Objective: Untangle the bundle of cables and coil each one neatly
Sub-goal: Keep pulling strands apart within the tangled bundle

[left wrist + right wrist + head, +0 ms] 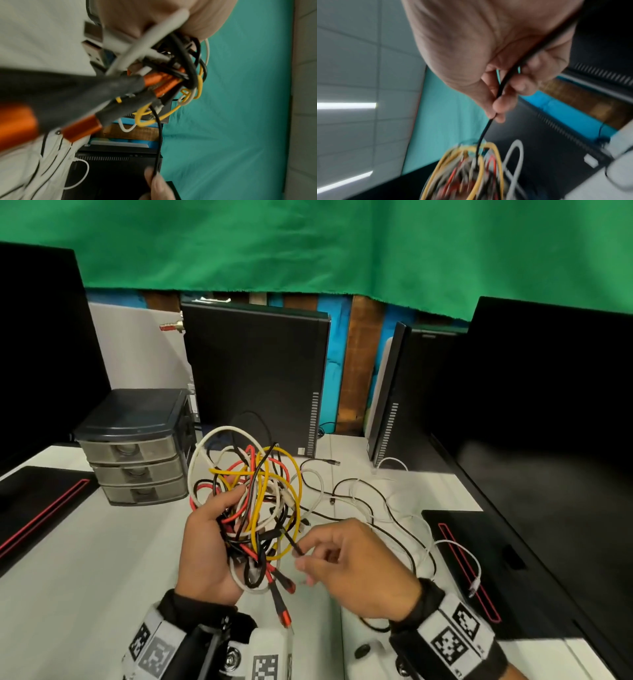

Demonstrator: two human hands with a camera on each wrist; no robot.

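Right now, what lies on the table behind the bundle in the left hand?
Behind the bundle held by the left hand, loose black and white cables sprawl over the white table, before an upright black computer case. The bundle hides whatever lies directly beneath it.

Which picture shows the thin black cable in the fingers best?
The right wrist view: the black cable runs sharply from the pinching right hand into the bundle. The head view shows it small, the left wrist view only with fingertips at the bottom.

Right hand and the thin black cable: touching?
Touching. The right wrist view shows the right hand pinching the black cable between thumb and fingertip; it runs down into the bundle.
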